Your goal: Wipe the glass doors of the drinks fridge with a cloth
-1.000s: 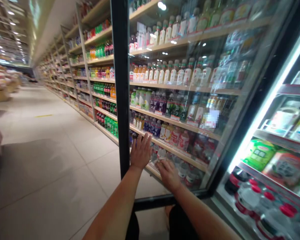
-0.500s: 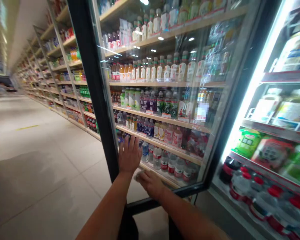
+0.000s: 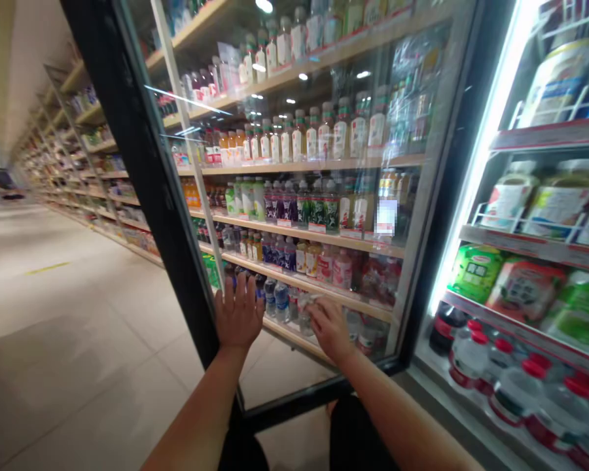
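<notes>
A glass door [image 3: 294,366] in a black frame stands swung open in front of me. My left hand [image 3: 239,312] lies on the glass beside the frame's left upright, fingers spread and palm toward the pane. To the right of it, my right hand [image 3: 330,327] is at the lower part of the glass. Its fingers are curled around a small pale cloth [image 3: 310,299], which is mostly hidden and blurred. Shelves of bottled drinks [image 3: 279,258] show through the pane behind both hands.
To the right is a lit cooler with bottles with red caps [image 3: 513,392], green and red pouches [image 3: 525,288] and white-labelled bottles [image 3: 510,196]. Stocked shelves [image 3: 78,170] run along the aisle on the left, beside a pale tiled floor [image 3: 103,347]. My legs are below the door.
My right hand has moved right and up across the glass with the cloth. My left hand has shifted slightly left, its fingers still spread. The view has also shifted a little.
</notes>
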The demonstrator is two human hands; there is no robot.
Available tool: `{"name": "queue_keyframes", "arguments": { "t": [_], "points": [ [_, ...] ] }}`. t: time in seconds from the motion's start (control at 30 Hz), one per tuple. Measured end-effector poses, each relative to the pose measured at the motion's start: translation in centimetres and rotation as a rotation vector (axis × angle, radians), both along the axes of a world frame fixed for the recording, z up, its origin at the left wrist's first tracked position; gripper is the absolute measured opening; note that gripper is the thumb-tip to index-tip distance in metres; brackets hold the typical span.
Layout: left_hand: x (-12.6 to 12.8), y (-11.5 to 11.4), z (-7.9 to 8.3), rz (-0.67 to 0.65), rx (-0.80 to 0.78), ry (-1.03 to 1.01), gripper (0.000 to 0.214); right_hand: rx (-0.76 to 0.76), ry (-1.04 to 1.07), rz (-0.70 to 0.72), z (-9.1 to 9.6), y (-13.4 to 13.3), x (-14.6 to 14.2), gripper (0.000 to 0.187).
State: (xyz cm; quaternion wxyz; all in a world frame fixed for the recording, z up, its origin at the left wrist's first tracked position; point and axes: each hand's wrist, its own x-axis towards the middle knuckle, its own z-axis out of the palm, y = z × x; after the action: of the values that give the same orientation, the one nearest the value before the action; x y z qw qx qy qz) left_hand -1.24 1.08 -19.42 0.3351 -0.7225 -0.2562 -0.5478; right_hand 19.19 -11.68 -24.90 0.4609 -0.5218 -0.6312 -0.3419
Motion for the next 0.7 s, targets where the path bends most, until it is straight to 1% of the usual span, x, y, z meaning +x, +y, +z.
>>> {"name": "queue_keyframes", "arguments": {
  "t": [0.07, 0.1, 0.2, 0.27, 0.33, 0.43, 0.5, 0.57, 0.63, 0.7],
  "points": [
    [0.1, 0.1, 0.0, -0.006, 0.016, -0.003, 0.078, 0.08, 0.09, -0.066, 0.5, -0.2, 1.3, 0.03],
    [0.1, 0.1, 0.0, -0.009, 0.023, -0.002, 0.078, 0.093, 0.105, -0.088, 0.4, -0.4, 1.8, 0.03],
    [0.1, 0.3, -0.1, 0.005, 0.024, 0.003, 0.078, 0.037, 0.036, -0.094, -0.3, -1.0, 3.0, 0.032],
    [0.0, 0.3, -0.1, 0.029, 0.017, 0.003, 0.077, -0.004, -0.014, -0.072, -0.4, -1.3, 4.0, 0.032],
    [0.0, 0.3, 0.0, 0.039, 0.014, 0.004, 0.078, 0.026, 0.025, -0.087, 0.5, -1.4, 5.3, 0.031],
    [0.0, 0.2, 0.1, 0.032, 0.021, 0.006, 0.078, 0.167, 0.215, -0.18, 2.3, -1.4, 7.2, 0.03],
    [0.1, 0.2, 0.2, 0.038, 0.033, 0.008, 0.078, 0.221, 0.292, -0.221, 2.6, -1.4, 8.0, 0.03],
    [0.1, 0.2, 0.2, 0.045, 0.043, 0.009, 0.078, 0.218, 0.296, -0.222, 1.9, -1.5, 8.5, 0.03],
    [0.1, 0.2, 0.1, 0.044, 0.037, 0.008, 0.078, 0.168, 0.286, -0.2, 0.9, -1.7, 9.0, 0.03],
    [0.1, 0.2, 0.1, 0.032, 0.025, 0.001, 0.078, 0.128, 0.328, -0.177, 0.1, -1.9, 9.8, 0.029]
  ]
}}
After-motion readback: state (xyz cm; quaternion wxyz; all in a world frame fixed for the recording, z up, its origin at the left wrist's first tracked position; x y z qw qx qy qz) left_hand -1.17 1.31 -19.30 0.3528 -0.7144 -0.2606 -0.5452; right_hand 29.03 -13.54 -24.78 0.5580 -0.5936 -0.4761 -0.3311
